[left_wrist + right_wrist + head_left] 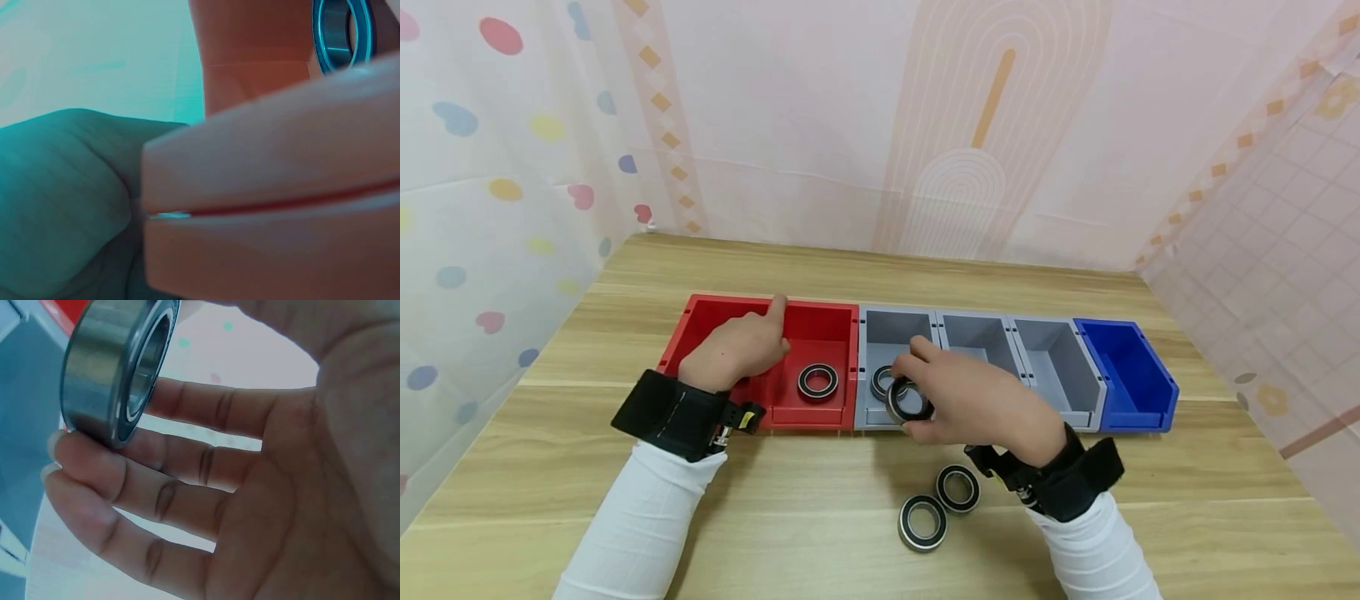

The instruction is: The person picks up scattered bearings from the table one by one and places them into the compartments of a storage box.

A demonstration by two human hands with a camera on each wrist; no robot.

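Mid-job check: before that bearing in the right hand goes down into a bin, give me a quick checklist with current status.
1. Right hand pinches a bearing between fingers and thumb: ok.
2. Held bearing sits over the front of the first grey bin: ok.
3. That bin already holds one bearing; room beside it: cannot tell.
4. Left hand rests on the red bin, away from the grey bin: ok.
5. Two bearings lie on the table, within reach: ok.

Small test booth, like lab corner: wooden table [820, 275] walled in by pastel printed curtains [490, 167]; plastic sorting bins [1052, 358] lined up in row.
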